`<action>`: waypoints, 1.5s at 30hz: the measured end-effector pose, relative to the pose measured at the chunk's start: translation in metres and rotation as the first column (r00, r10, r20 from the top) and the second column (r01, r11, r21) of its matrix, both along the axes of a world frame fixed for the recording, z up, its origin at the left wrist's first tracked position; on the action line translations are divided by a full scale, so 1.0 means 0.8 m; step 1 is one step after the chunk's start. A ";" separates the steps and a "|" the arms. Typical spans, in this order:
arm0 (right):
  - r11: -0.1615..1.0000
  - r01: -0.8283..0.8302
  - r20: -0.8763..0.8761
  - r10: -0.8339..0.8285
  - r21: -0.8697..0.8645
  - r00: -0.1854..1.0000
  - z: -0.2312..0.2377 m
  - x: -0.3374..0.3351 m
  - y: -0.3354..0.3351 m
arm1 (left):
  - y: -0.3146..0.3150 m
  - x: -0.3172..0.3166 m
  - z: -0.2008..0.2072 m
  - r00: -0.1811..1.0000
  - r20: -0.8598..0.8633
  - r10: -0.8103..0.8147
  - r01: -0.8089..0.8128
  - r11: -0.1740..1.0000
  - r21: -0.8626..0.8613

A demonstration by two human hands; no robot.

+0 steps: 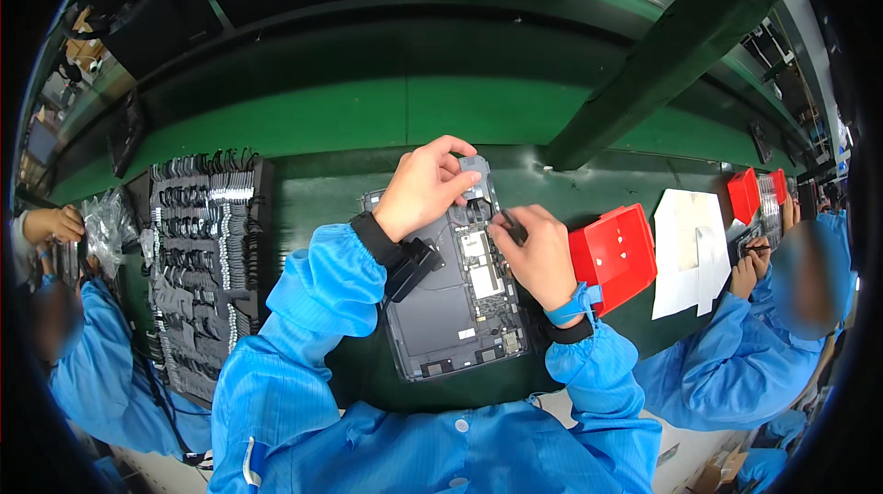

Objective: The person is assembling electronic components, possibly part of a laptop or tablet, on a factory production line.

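Observation:
In front of me on the green bench lies an opened tablet [428,315], its dark inside, circuit board and flat black areas showing. My left hand [425,186] is at its far end, thumb and fingers closed on a small grey flat piece [475,167] at the far right corner. Whether that piece is loose or attached, I cannot tell. Over the tablet's right edge my right hand [538,250] pinches a slim dark hand tool [513,227]; its tip is too small to make out. A blue strap is round my right wrist, a black device on my left.
A red bin [614,257] with a few small white pieces stands right of my right hand, white sheets [690,253] beyond it. At left is a tray [204,264] packed with rows of small dark parts. A green post [662,57] rises behind. Co-workers sit on both sides.

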State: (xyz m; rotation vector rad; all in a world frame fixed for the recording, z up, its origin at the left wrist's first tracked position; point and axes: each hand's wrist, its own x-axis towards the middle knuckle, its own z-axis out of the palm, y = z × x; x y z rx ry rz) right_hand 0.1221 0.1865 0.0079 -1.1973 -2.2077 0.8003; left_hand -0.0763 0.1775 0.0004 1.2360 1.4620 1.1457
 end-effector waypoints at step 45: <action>0.646 -0.159 -0.532 -0.435 -0.746 0.726 -0.028 0.035 0.004 | -0.055 0.045 -0.011 0.799 -0.600 0.033 0.136 0.963 0.233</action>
